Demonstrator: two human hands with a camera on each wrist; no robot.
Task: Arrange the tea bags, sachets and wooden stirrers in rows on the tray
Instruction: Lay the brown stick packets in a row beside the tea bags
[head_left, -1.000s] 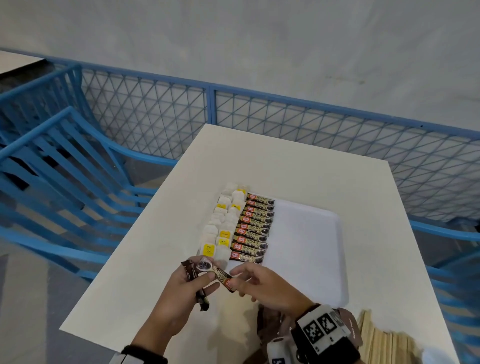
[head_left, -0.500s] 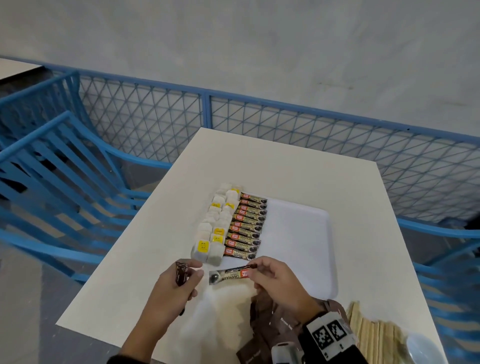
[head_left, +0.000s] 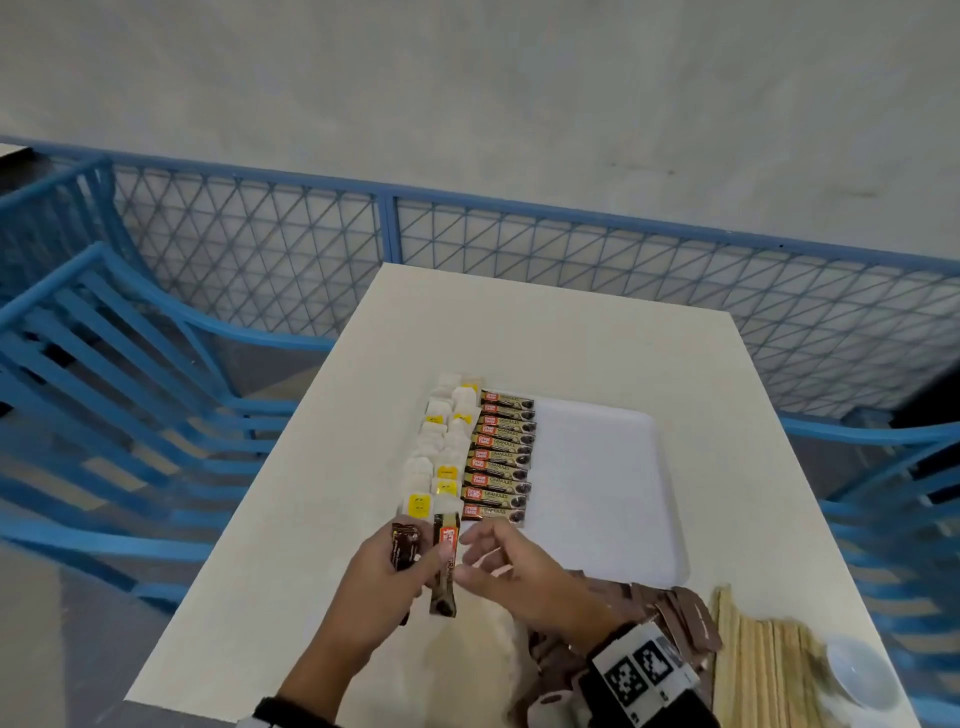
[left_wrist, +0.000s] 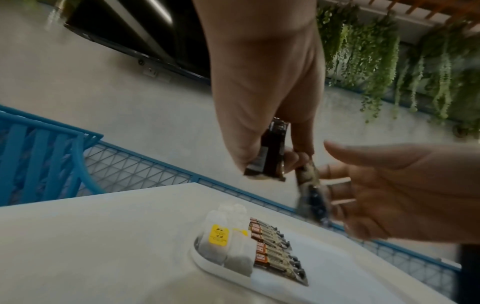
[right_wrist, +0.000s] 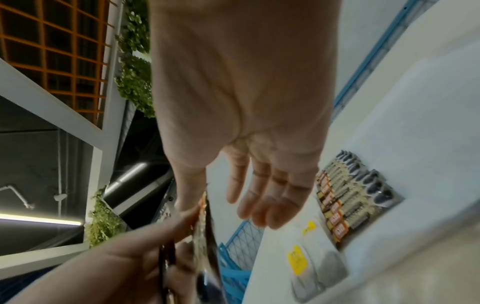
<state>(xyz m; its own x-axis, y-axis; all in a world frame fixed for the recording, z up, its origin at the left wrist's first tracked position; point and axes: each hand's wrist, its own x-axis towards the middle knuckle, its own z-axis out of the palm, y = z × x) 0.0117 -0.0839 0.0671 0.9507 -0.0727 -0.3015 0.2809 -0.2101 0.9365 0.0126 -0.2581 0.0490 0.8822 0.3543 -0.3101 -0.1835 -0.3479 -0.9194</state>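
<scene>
I observe my left hand (head_left: 387, 577) grasping a dark sachet (head_left: 404, 545) and a granules sachet (head_left: 445, 564); right hand (head_left: 511, 571) released, fingers extended beside it. Tray (head_left: 613, 499) at twelve o'clock holds tea bags (head_left: 436, 457) and sachet row (head_left: 501, 457).

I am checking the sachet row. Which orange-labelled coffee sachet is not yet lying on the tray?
The sachet held upright between the two hands, near the tray's front left corner. All other orange-labelled sachets lie flat in a row on the tray.
</scene>
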